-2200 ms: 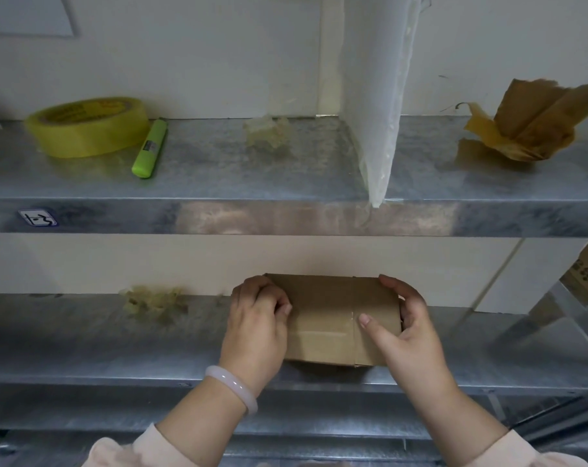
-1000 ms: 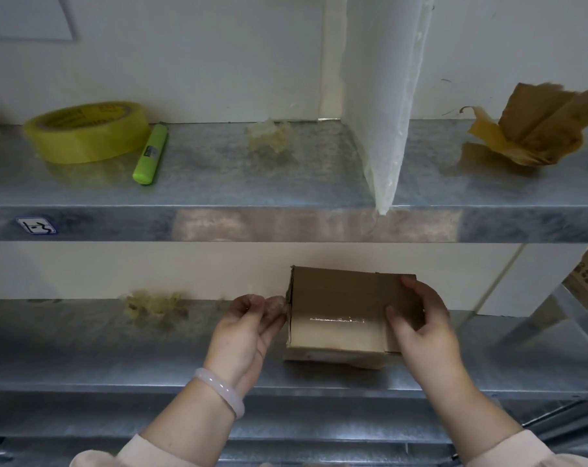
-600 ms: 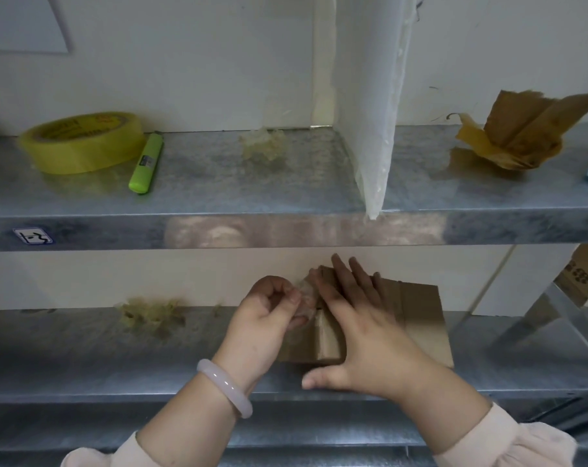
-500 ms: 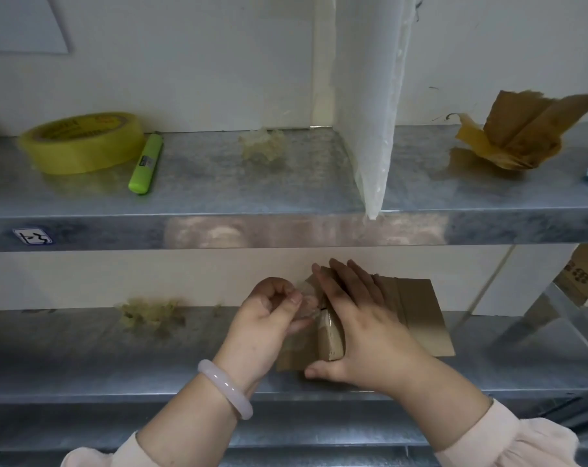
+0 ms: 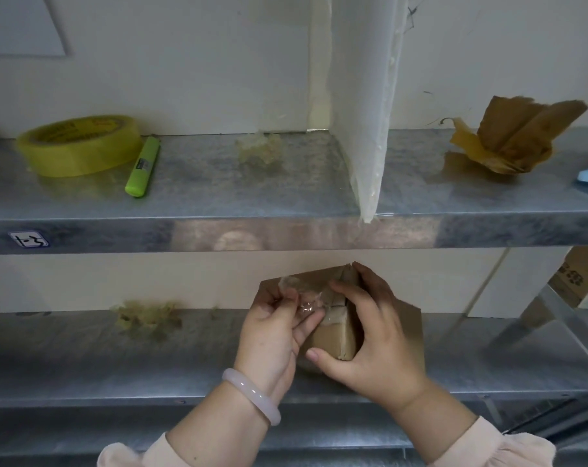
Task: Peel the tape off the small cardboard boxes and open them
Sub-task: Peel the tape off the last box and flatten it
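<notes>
Resting on the lower metal shelf (image 5: pixel 84 358), the small cardboard box (image 5: pixel 333 338) sits tilted between both hands. In the head view, the left hand (image 5: pixel 272 328) has its fingers pinched closed on a strip of clear tape (image 5: pixel 302 294), part lifted from the box end. The right hand (image 5: pixel 370 338) is curled around the box, thumb under its near corner, and hides much of the top face. On the upper shelf (image 5: pixel 218 183) lie a yellow tape roll (image 5: pixel 80 144), a green marker (image 5: pixel 142 171) just beside it, a wad of used tape (image 5: pixel 259 151) and crumpled brown paper (image 5: pixel 511 143). A white divider panel (image 5: pixel 363 96) stands upright there. Another tape wad (image 5: pixel 144 316) lies left of the hands.
</notes>
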`<move>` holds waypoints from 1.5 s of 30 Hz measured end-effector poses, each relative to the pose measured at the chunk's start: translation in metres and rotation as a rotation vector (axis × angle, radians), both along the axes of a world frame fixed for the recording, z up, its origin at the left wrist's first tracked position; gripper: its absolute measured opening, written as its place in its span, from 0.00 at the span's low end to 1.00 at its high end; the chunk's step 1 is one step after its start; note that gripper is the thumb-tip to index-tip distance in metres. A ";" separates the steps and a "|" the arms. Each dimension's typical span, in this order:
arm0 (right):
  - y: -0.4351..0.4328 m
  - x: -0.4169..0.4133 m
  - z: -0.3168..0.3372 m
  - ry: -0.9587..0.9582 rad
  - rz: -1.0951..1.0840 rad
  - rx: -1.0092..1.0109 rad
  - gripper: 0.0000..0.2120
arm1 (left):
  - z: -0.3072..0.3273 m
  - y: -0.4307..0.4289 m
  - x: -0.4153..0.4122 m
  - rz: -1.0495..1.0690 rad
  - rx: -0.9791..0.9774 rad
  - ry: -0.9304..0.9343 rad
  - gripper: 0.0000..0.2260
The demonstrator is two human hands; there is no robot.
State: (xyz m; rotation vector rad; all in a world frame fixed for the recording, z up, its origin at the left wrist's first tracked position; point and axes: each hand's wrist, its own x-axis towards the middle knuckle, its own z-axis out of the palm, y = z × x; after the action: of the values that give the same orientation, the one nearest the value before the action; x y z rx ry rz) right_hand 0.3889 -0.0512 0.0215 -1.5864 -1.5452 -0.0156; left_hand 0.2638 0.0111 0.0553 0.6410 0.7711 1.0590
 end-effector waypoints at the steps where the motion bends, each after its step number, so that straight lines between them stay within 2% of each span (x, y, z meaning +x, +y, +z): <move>1: 0.000 -0.001 -0.002 0.022 0.000 0.032 0.39 | 0.000 -0.001 0.001 0.005 -0.005 -0.006 0.05; 5: -0.004 0.000 -0.010 0.052 -0.025 0.111 0.37 | 0.001 -0.004 0.004 0.016 -0.013 -0.016 0.08; 13: -0.010 0.012 -0.023 0.175 -0.069 0.061 0.38 | -0.002 0.003 0.005 0.103 -0.055 -0.026 0.07; 26: -0.014 0.029 -0.035 0.188 -0.065 0.089 0.36 | -0.014 0.024 -0.019 0.228 -0.090 -0.092 0.12; 28: -0.016 0.044 -0.040 0.264 -0.158 0.112 0.34 | -0.015 0.042 -0.038 0.292 -0.098 -0.167 0.11; 30: -0.021 0.065 -0.043 0.359 -0.239 0.099 0.32 | -0.019 0.067 -0.066 0.327 -0.069 -0.132 0.08; 32: -0.025 0.080 -0.042 0.360 -0.196 0.048 0.33 | -0.020 0.086 -0.087 0.330 -0.076 -0.058 0.06; 35: -0.020 0.076 -0.042 0.347 -0.146 0.052 0.33 | -0.024 0.097 -0.094 0.318 -0.105 -0.007 0.08; 39: -0.018 0.064 -0.053 0.363 -0.093 0.024 0.33 | -0.027 0.091 -0.087 0.279 -0.227 -0.116 0.11; 41: -0.020 0.064 -0.057 0.391 -0.080 -0.010 0.33 | -0.026 0.091 -0.087 0.230 -0.253 -0.152 0.09; 45: -0.022 0.074 -0.061 0.389 -0.043 -0.096 0.35 | -0.012 0.089 -0.078 0.133 -0.218 -0.026 0.07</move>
State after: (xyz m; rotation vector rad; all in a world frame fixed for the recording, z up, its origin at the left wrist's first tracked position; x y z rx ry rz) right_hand 0.4631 -0.0733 -0.0392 -1.5858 -1.2228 0.3286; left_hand 0.1863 0.1005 0.0434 0.3935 0.9018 1.0838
